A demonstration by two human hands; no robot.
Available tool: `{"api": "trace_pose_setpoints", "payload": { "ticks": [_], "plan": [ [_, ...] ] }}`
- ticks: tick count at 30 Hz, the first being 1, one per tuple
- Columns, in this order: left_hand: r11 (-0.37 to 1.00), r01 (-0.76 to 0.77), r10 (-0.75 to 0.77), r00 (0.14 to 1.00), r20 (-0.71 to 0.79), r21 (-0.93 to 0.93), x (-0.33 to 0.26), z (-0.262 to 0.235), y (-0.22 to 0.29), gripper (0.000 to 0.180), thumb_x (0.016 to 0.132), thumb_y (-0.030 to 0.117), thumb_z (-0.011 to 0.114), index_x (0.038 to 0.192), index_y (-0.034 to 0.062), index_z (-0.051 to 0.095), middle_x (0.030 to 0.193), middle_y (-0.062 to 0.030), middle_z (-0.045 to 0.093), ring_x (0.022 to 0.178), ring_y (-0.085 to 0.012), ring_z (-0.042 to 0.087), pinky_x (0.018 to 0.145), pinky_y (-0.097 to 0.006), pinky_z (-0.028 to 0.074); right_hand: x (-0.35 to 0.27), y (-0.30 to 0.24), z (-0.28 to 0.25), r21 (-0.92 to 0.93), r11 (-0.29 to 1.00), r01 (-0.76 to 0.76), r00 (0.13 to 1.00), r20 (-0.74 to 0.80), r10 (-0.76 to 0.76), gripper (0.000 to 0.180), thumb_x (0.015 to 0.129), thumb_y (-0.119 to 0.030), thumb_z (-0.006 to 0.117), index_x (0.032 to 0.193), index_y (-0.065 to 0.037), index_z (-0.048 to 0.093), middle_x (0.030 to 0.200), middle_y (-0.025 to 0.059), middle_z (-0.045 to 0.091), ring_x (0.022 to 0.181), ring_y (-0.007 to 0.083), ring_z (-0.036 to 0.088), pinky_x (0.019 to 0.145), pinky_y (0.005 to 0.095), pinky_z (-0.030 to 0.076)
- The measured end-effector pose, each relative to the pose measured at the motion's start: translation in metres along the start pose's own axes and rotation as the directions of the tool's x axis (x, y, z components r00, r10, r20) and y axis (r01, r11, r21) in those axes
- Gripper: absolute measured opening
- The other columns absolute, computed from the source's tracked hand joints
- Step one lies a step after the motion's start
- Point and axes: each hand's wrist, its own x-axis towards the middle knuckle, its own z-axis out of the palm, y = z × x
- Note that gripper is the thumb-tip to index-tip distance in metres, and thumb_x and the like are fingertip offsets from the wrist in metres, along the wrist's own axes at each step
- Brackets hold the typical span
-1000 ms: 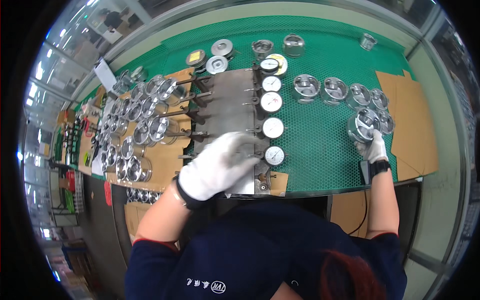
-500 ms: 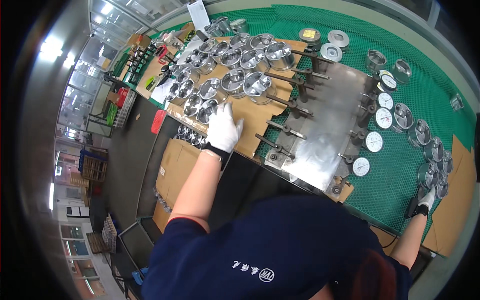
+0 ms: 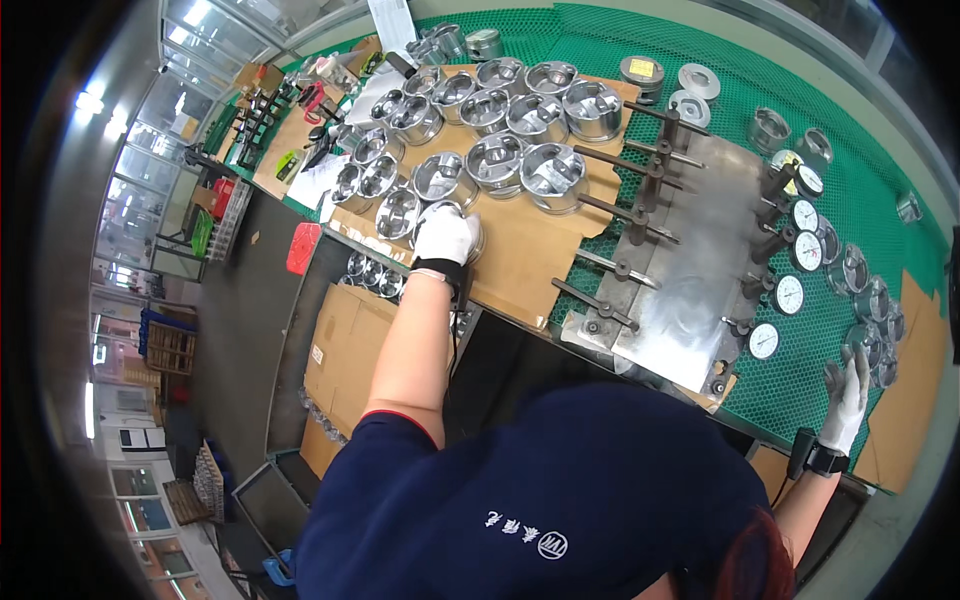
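My left hand (image 3: 446,236), in a white glove, is curled over a metal piston (image 3: 478,243) at the front edge of the cardboard sheet. The glove hides most of that piston. Close beside it stands another shiny piston (image 3: 398,214), with several more in rows behind. On the far right, my right hand (image 3: 848,395), gloved too, holds nothing; its fingers are stretched upward. Just beyond its fingertips is a cluster of pistons (image 3: 866,342) on the green mat.
Between my hands lies a flat steel plate fixture (image 3: 690,290) with rods and clamps. Dial gauges (image 3: 789,294) line its right side. The green mat (image 3: 740,90) carries loose metal discs (image 3: 698,82). A red tray (image 3: 304,248) and lower cardboard (image 3: 350,345) lie left of the bench.
My right hand has come away from the right-hand pistons, and its fingers have straightened. My left hand has closed over the front piston. The whole view has shifted slightly.
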Motion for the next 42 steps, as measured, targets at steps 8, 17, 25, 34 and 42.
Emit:
{"api": "trace_pose_setpoints", "payload": {
  "ticks": [8, 17, 25, 34, 42],
  "plan": [
    [0.303, 0.251, 0.213, 0.922, 0.322, -0.919, -0.089, -0.07, 0.06, 0.033, 0.095, 0.027, 0.062, 0.107, -0.0023, 0.069, 0.098, -0.0062, 0.072, 0.084, -0.0113, 0.065, 0.076, -0.027, 0.051, -0.074, -0.083, 0.161, -0.17, 0.953, 0.252, 0.788, 0.608, -0.1, 0.042, 0.096, -0.004, 0.059, 0.137, 0.002, 0.054, 0.12, 0.0095, 0.065, 0.104, 0.0172, 0.065, 0.095, 0.0317, 0.05],
    [0.123, 0.789, 0.732, 0.337, 0.592, -0.602, -0.151, -0.018, 0.12, 0.044, 0.099, 0.015, 0.055, 0.136, -0.0083, 0.05, 0.131, -0.0182, 0.062, 0.12, -0.0252, 0.061, 0.106, -0.042, 0.045, -0.096, -0.061, 0.215, -0.083, 0.839, 0.538, 0.634, 0.696, -0.337, 0.126, 0.058, -0.019, 0.093, 0.155, 0.004, 0.016, 0.149, 0.0227, 0.039, 0.135, 0.0324, 0.046, 0.115, 0.0406, 0.034],
    [0.45, -0.776, 0.889, 0.439, 0.133, -0.443, -0.14, -0.008, 0.127, 0.064, 0.079, 0.014, 0.073, 0.136, 0.0, 0.047, 0.133, -0.0239, 0.054, 0.118, -0.0423, 0.056, 0.101, -0.044, 0.048, -0.085, -0.052, 0.215, -0.476, 0.513, 0.715, 0.681, 0.64, -0.355, 0.108, 0.058, -0.027, 0.091, 0.147, -0.002, 0.036, 0.127, 0.0251, 0.051, 0.112, 0.0416, 0.055, 0.096, 0.0463, 0.049],
    [0.315, -0.907, 0.949, 0.304, 0.081, -0.278, -0.163, 0.036, 0.165, 0.058, 0.07, 0.016, 0.081, 0.119, 0.0044, 0.052, 0.145, -0.0301, 0.04, 0.121, -0.0507, 0.051, 0.098, -0.05, 0.05, -0.077, -0.029, 0.206, -0.41, 0.511, 0.755, 0.645, 0.606, -0.467, 0.1, 0.071, -0.02, 0.087, 0.149, 0.002, 0.029, 0.126, 0.0271, 0.055, 0.112, 0.0425, 0.059, 0.095, 0.0451, 0.05],
    [0.302, -0.921, 0.941, 0.329, -0.077, -0.247, -0.164, 0.07, 0.166, 0.049, 0.067, 0.01, 0.079, 0.108, 0.0044, 0.051, 0.148, -0.0272, 0.038, 0.123, -0.0502, 0.05, 0.095, -0.05, 0.052, -0.098, 0.011, 0.172, -0.274, 0.961, -0.017, 0.762, 0.619, 0.19, 0.086, 0.088, -0.013, 0.074, 0.152, 0.009, 0.021, 0.097, 0.0105, 0.067, 0.081, 0.0156, 0.067, 0.071, 0.0282, 0.057]
  ]
}}
